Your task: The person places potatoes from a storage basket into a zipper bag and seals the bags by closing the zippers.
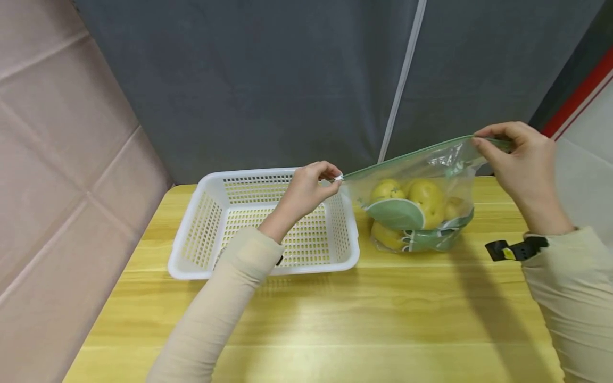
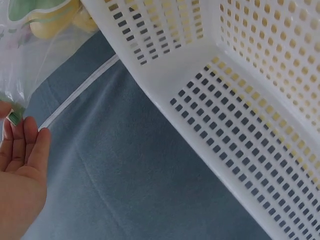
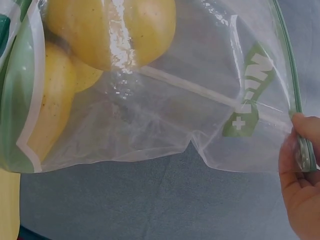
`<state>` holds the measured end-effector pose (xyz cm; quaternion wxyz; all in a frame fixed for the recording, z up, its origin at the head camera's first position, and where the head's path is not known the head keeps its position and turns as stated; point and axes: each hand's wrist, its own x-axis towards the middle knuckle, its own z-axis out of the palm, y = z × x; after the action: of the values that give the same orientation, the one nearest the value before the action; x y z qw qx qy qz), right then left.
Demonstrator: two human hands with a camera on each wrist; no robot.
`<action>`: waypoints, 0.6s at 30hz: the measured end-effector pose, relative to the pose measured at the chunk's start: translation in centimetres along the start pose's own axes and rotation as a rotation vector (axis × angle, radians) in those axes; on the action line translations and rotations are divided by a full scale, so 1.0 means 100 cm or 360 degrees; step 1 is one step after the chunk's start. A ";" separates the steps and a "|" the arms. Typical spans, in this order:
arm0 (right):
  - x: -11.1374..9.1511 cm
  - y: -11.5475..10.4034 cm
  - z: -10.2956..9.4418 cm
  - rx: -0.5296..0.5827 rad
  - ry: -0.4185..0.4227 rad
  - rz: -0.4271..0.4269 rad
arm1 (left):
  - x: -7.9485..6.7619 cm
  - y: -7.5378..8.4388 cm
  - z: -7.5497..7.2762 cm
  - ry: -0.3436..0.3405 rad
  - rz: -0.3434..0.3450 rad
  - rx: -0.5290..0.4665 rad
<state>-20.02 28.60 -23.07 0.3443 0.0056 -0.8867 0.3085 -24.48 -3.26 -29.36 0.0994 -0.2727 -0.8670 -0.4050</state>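
Observation:
A clear zip bag [image 1: 450, 165] with a green top strip and green print holds several yellow potatoes [image 1: 428, 196]. My left hand [image 1: 306, 189] pinches the bag's left top corner at a small white zip slider [image 1: 339, 177]. At the other end of the strip, my right hand [image 1: 529, 165] grips the corner between thumb and fingers. The strip stretches between both hands, slanting up to the right, and looks pressed together along its length in the head view. In the right wrist view the potatoes [image 3: 115, 30] lie low in the bag, away from the right hand [image 3: 305, 180].
A white perforated plastic basket [image 1: 184, 260] stands left of the bag on the wooden table [image 1: 335, 330], with my left forearm across it. Grey curtain [image 1: 263, 90] hangs behind the table, and a pinkish padded wall [image 1: 57, 186] rises on the left.

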 end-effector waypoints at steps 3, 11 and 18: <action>-0.001 0.000 0.000 -0.0024 -0.0013 0.0012 | 0.001 0.000 -0.001 -0.0012 0.0026 0.0034; -0.004 0.000 0.006 0.0030 0.0018 0.0020 | 0.000 -0.004 0.004 -0.0107 -0.0098 -0.0044; -0.007 0.001 0.007 0.0122 0.0178 -0.0065 | -0.002 0.000 0.008 -0.0041 -0.0141 -0.0056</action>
<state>-19.97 28.17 -23.94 0.3990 0.0196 -0.8534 0.3348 -24.26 -2.77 -29.94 0.0654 -0.2411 -0.8722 -0.4206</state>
